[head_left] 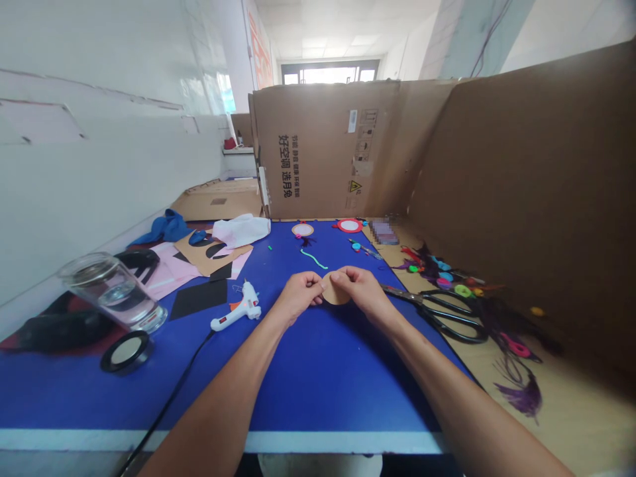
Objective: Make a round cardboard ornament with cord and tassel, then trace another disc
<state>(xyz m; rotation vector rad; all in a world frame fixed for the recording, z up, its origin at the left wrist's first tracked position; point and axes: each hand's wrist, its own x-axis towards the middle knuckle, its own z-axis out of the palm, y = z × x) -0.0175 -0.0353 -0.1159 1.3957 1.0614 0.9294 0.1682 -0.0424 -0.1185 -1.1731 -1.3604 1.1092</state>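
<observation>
Between both hands is a tan cardboard disc (336, 294), held just above the blue table. My left hand (302, 295) pinches its left edge, and my right hand (362, 289) grips it at the upper right with the thumb on its face. Beyond the disc lies a pale green cord (314, 258). Farther back are a round piece with a tan rim (303, 230) and a round piece with a red rim (350, 226). To the left of my left hand rests a white glue gun (241, 309) with its cable running to the table's front edge.
Large black-handled scissors (447, 315) lie at the right, near colourful tassels and buttons (444, 275). At left stand a lidded glass (116, 295) and a roll of black tape (125, 352), near black paper (199, 298) and cut cardboard (209, 262). Tall cardboard walls (328, 152) enclose the back and right.
</observation>
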